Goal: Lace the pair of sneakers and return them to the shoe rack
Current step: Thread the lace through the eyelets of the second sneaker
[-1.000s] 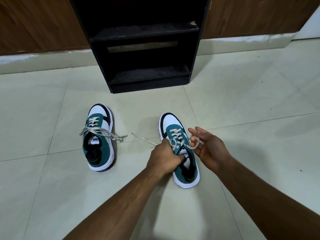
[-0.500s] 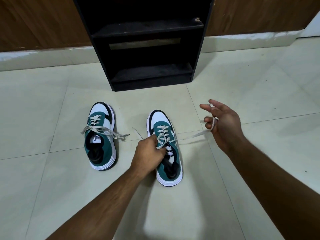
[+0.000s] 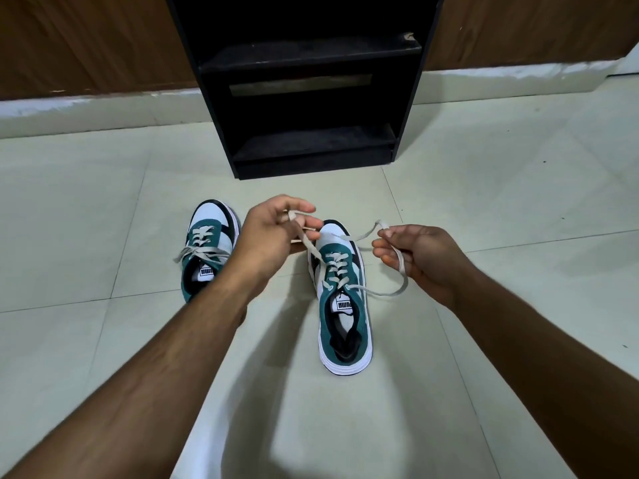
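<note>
Standing on pale floor tiles (image 3: 484, 209), black shoe rack (image 3: 304, 98) against wooden wall (image 3: 86, 39)

Plenty of open floor (image 3: 484, 209) between sneakers (image 3: 342, 295) and rack (image 3: 311, 98). Rack shelves bare, wide open in front. Only snag: lace (image 3: 380, 291) strung across on the right.
</note>
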